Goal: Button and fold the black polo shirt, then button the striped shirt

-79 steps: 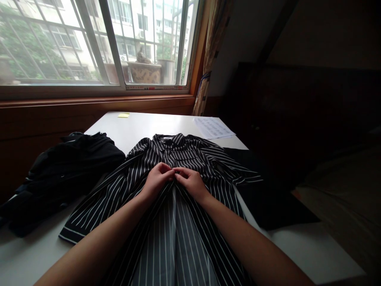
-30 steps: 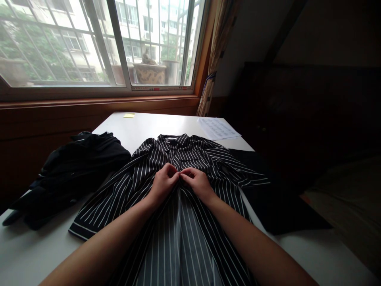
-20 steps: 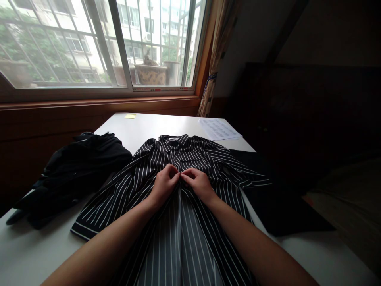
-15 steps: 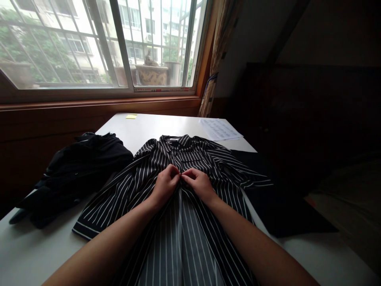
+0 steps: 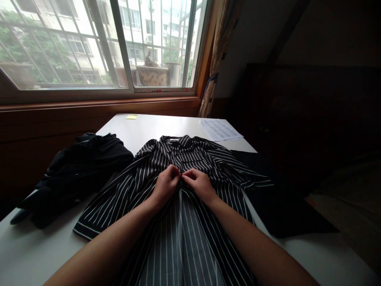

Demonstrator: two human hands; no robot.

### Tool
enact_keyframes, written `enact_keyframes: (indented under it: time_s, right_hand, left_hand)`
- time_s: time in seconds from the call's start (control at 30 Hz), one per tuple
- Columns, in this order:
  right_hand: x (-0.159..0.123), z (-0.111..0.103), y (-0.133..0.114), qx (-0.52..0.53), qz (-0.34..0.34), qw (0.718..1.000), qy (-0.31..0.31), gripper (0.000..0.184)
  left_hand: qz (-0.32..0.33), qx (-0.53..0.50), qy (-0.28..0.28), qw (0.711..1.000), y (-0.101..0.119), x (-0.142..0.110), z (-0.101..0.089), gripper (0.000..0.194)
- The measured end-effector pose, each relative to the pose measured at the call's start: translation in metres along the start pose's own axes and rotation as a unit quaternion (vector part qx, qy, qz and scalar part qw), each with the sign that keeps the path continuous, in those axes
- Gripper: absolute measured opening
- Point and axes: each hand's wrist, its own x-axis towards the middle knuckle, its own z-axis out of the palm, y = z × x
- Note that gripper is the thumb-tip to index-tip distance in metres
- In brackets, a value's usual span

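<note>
The striped shirt (image 5: 190, 157) lay face up on the white table (image 5: 149, 124), collar toward the window (image 5: 126, 59), its front parted below the hands. The left hand (image 5: 165, 185) and right hand (image 5: 200, 186) met at its centre front, fingers curled and nearly closed, each pinching the fabric; the fingertips hid the exact spot held. To the left, a heap of dark clothes (image 5: 89, 159) adjoined the shirt's sleeve; to the right, a dark cloth (image 5: 282, 214) lay partly covered by the other sleeve. Printed sheets (image 5: 220, 130) and a yellow note (image 5: 131, 117) occupied the far end. A tied curtain (image 5: 210, 89) hung beside the window. Outside, behind glass and bars, a patterned planter (image 5: 152, 75) bore a dark, unidentifiable lump; the contents of the pot (image 5: 20, 74) farther left could not be discerned.
</note>
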Motion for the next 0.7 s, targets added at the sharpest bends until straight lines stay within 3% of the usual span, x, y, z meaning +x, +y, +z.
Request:
enact_keyframes:
  time_s: [0.7]
  right_hand:
    - [-0.0002, 0.0002, -0.0018, -0.014, -0.012, 1.0, 0.009, 0.016]
  left_hand:
    - [0.022, 0.007, -0.002, 1.0, -0.0027, 0.0013, 0.0008, 0.011]
